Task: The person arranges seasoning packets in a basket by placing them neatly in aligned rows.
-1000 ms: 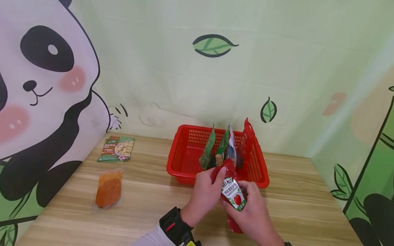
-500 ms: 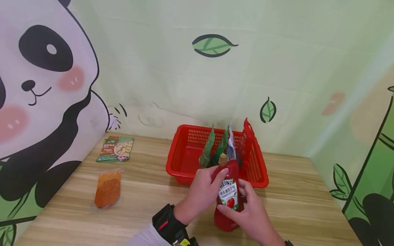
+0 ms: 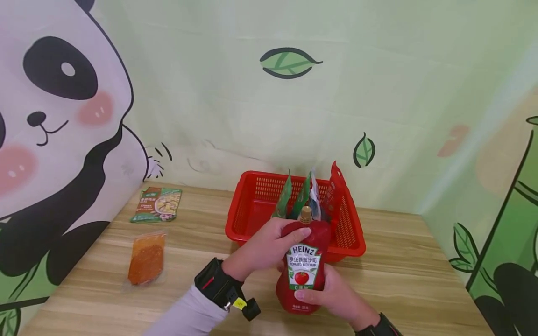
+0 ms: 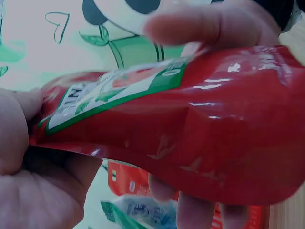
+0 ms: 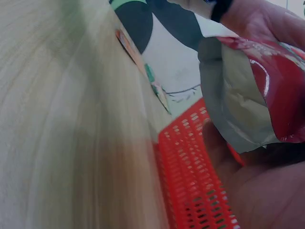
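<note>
A red Heinz tomato ketchup pouch with a gold cap is held upright in front of the basket, its label turned to the head camera. My left hand grips its upper left side, thumb across the front just below the cap. Lower down, my right hand holds the right side, its thumb on the front and its fingers behind. The left wrist view shows the pouch between both hands. From the right wrist, the silvery bottom of the pouch shows above my right hand.
Behind the pouch stands a red perforated basket with several upright packets, green, white and red, in its middle and right. On the table's left lie a green seasoning packet and a clear bag of orange-brown food.
The ketchup pouch has turned from tilted to upright, its label now facing the head camera. My left forearm has swung left; both hands have kept their hold.
</note>
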The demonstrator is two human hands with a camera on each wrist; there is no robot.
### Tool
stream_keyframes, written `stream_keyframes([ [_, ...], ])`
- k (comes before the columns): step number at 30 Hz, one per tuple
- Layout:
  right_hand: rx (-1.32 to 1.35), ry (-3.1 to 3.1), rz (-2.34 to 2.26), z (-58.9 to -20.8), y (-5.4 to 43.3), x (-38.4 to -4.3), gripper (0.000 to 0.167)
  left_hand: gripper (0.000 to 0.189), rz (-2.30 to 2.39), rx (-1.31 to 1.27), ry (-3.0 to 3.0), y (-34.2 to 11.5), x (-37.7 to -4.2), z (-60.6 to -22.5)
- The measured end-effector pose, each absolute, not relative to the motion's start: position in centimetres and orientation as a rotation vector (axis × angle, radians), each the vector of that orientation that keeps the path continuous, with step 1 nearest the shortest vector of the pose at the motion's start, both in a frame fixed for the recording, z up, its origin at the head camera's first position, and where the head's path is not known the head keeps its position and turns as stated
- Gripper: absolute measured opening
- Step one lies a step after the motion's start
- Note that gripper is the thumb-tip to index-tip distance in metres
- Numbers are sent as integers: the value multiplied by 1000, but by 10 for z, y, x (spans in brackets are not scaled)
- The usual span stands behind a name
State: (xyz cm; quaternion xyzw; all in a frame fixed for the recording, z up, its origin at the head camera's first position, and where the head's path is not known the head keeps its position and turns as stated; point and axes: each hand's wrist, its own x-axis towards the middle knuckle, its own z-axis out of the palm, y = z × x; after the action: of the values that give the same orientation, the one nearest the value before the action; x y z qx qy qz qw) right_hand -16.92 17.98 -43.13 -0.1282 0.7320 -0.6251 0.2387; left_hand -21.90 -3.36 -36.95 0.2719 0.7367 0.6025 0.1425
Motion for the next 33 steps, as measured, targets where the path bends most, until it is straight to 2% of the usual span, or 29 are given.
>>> stream_keyframes([
  [5,-403,1985,-1735,-436,172,-171,67,32,1740,766,2094,-37,-228,-374],
  [16,-252,2102,-1727,-432,159,-177,73,32,1720,745,2208,-41,-235,-376],
  [22,-221,2178,-1778,-432,154,-183,72,35,1698,559,2611,-32,-222,-367],
  [25,-243,2217,-1836,-433,150,-185,66,42,1535,452,2976,-25,-206,-360],
  [29,-274,2307,-1899,-430,145,-187,56,56,1095,365,3469,-14,-185,-350],
  [33,-286,2417,-1924,-424,138,-186,40,67,822,290,3633,-3,-170,-342],
])
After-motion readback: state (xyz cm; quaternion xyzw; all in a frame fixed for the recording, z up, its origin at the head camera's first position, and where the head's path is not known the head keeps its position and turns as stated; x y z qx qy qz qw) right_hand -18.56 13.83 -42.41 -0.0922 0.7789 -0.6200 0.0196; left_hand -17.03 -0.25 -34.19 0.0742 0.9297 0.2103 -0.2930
